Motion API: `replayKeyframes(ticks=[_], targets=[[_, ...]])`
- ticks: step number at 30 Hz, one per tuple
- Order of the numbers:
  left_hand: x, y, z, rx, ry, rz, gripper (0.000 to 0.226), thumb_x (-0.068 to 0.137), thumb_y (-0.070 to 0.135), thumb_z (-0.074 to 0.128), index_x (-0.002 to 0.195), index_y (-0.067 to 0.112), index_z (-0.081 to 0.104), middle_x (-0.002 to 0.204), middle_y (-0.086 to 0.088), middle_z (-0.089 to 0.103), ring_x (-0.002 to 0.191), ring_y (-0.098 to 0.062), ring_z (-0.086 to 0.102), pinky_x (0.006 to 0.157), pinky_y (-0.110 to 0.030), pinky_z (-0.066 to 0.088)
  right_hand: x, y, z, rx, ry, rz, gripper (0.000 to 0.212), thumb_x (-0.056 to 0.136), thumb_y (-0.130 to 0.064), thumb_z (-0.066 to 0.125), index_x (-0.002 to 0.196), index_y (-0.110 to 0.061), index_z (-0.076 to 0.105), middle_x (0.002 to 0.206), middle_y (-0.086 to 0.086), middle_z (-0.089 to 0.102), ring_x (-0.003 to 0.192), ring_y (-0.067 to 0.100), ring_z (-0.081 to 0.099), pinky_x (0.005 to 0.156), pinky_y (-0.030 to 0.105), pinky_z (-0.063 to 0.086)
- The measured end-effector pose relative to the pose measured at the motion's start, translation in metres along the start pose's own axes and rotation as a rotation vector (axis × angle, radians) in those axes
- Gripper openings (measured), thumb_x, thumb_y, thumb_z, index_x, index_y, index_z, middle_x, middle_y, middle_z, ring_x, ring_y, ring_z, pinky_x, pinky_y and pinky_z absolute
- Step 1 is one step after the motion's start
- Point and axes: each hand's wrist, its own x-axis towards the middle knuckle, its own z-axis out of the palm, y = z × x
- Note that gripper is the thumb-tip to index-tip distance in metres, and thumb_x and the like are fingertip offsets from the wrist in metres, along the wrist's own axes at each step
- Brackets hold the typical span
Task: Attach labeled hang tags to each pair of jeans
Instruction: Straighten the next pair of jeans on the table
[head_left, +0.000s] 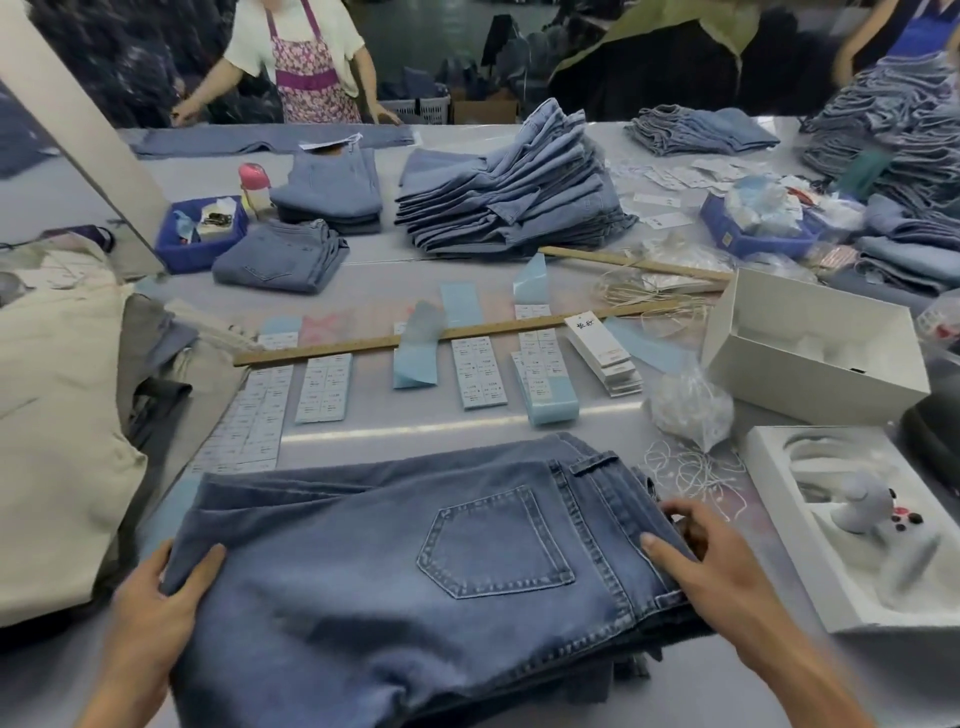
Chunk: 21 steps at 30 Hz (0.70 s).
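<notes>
A folded pair of jeans lies pocket-up on the grey table before me, my left hand gripping its left edge, thumb on top, while my right hand grips the waistband, fingers curled over it. Beyond the jeans, hang tags lie stacked. Right of the jeans, an open white box holds a small grey device.
</notes>
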Motion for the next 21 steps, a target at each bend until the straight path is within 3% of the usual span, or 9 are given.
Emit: replayKeyframes(ticks=[3,6,9,12,14,16,18,19,21], targets=[[-0.006,-0.037,0.012,0.211,-0.129,-0.199,0.023,0.086,0.024,0.082,0.097,0.01,0.067,0.105,-0.027,0.071,0.099,-0.039,0.066,0.086,-0.046,0.048,-0.003,0.013,0.026,-0.266,-0.173,0.12,0.017,0.092,-0.038,0.071,0.103,-0.035,0.059,0.093,-0.008,0.066,0.077,0.006,0.061,0.075,0.031,0.048],[-0.019,-0.059,0.028,0.278,-0.166,-0.34,0.04,0.082,0.04,0.082,0.092,0.008,0.062,0.107,-0.029,0.067,0.107,-0.044,0.064,0.094,-0.049,0.046,-0.003,0.024,0.036,-0.508,-0.062,0.084,0.032,0.093,-0.05,0.063,0.118,-0.032,0.057,0.111,-0.01,0.05,0.101,0.011,0.054,0.085,0.031,0.046],[-0.032,-0.064,0.034,0.262,-0.111,-0.323,0.052,0.081,0.061,0.066,0.103,0.015,0.056,0.097,-0.021,0.064,0.091,-0.039,0.062,0.082,-0.048,0.046,-0.002,0.017,0.036,-0.483,0.113,-0.024,0.045,0.088,-0.056,0.063,0.124,-0.029,0.06,0.104,-0.013,0.049,0.097,0.012,0.055,0.076,0.028,0.043],[-0.039,-0.065,0.039,0.325,-0.034,-0.363,0.046,0.088,0.052,0.072,0.105,0.014,0.054,0.11,-0.029,0.065,0.099,-0.046,0.062,0.087,-0.052,0.048,0.003,0.001,0.044,-0.456,-0.062,0.093,0.054,0.088,-0.061,0.064,0.13,-0.03,0.053,0.115,-0.011,0.062,0.1,0.011,0.062,0.074,0.027,0.044],[-0.042,-0.061,0.046,0.393,0.001,-0.366,0.049,0.086,0.038,0.077,0.117,0.006,0.055,0.125,-0.033,0.059,0.111,-0.052,0.057,0.097,-0.057,0.047,0.0,-0.01,0.05,-0.434,-0.109,0.027,0.04,0.09,-0.048,0.07,0.124,-0.037,0.051,0.113,-0.015,0.065,0.098,0.005,0.062,0.074,0.022,0.045],[-0.046,-0.052,0.058,0.503,0.101,-0.224,0.065,0.082,0.027,0.079,0.136,0.003,0.052,0.135,-0.034,0.049,0.116,-0.056,0.05,0.099,-0.066,0.041,-0.008,-0.027,0.055,-0.358,-0.051,-0.113,0.04,0.091,-0.027,0.074,0.115,-0.049,0.05,0.1,-0.023,0.064,0.087,-0.005,0.061,0.068,0.012,0.045],[-0.056,-0.026,0.074,0.542,0.153,0.106,0.077,0.073,0.022,0.083,0.141,0.006,0.051,0.136,-0.03,0.047,0.113,-0.056,0.049,0.093,-0.068,0.041,-0.026,-0.032,0.057,-0.406,0.084,-0.316,0.051,0.084,-0.012,0.079,0.12,-0.042,0.057,0.098,-0.019,0.066,0.087,0.001,0.063,0.075,0.016,0.052],[-0.061,-0.008,0.084,0.509,0.087,0.285,0.084,0.069,0.021,0.086,0.143,0.01,0.049,0.14,-0.026,0.047,0.119,-0.053,0.049,0.096,-0.067,0.041,-0.035,-0.033,0.064,-0.427,0.16,-0.445,0.053,0.08,-0.007,0.083,0.123,-0.03,0.063,0.098,-0.012,0.068,0.086,0.008,0.064,0.075,0.025,0.056],[-0.068,0.04,0.107,0.379,-0.19,0.545,0.101,0.069,0.024,0.09,0.154,0.024,0.035,0.157,-0.011,0.037,0.142,-0.035,0.038,0.112,-0.056,0.035,-0.059,-0.047,0.082,-0.468,0.191,-0.682,0.043,0.081,-0.007,0.081,0.122,-0.017,0.069,0.093,-0.005,0.067,0.08,0.019,0.064,0.068,0.034,0.058]])
